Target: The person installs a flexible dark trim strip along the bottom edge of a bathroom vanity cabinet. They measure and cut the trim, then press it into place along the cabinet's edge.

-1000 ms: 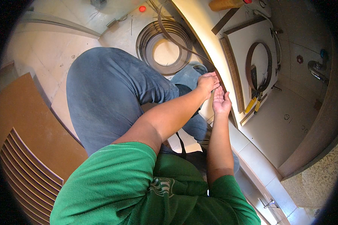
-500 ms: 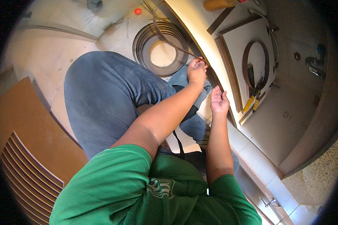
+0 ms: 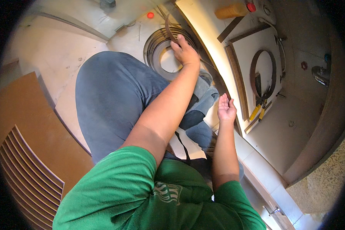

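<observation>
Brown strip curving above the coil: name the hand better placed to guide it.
Left, probably: the left hand is at the brown strip, over the coil, while the right hand lies farther from that curve, palm up, beside the pale panel.

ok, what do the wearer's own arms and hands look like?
Left hand and right hand: bare, no gloves or watch visible. Forearms uncovered. Short green sleeves, part of a green T-shirt with a pale wavy-striped print.

A round, open-centred, dark brown coil [image 3: 152,50] lies flat; a thin brown strip [image 3: 168,29] curves over the coil's far side.
</observation>
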Demonstrator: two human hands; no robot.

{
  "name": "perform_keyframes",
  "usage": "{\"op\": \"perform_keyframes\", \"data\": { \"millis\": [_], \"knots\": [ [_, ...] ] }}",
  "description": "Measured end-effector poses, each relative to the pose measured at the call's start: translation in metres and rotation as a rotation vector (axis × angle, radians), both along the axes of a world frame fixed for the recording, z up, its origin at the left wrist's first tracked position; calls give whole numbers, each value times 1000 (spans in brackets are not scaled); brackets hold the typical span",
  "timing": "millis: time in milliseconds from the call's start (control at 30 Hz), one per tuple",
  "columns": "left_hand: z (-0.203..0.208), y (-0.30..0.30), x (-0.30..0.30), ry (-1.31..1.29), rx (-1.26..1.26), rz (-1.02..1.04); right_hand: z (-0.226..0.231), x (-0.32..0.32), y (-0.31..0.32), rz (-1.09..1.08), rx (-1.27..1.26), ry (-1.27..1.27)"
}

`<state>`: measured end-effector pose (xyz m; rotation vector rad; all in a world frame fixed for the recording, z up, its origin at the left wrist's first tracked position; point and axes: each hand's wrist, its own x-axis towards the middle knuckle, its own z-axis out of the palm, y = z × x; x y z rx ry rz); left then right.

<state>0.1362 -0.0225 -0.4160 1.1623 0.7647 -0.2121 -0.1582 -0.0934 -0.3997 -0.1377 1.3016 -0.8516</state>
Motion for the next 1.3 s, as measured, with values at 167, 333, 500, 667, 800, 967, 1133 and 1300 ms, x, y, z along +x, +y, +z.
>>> {"op": "perform_keyframes", "data": {
  "millis": [167,333,500,667,800,967,1133,1300],
  "knots": [
    [6,8,35,-126,287,3,3,-2,-3,44,15,6],
    [2,2,48,68,117,153,5,0,-6,20,32,41],
    [-4,0,50,-17,-231,44,7,1,-6,36,35,41],
    [-6,-6,57,-59,-286,0,12,2,-5,32,64,24],
    [-4,-13,63,7,-360,72,11,4,-4,42,47,59],
    [-7,-18,67,-27,-402,30,10,4,1,69,28,18],
    [-14,-23,70,-33,-409,-16,16,17,29,201,53,-47],
    [-14,-26,71,-111,-512,31,15,84,33,451,-8,-132]
  ]
}}
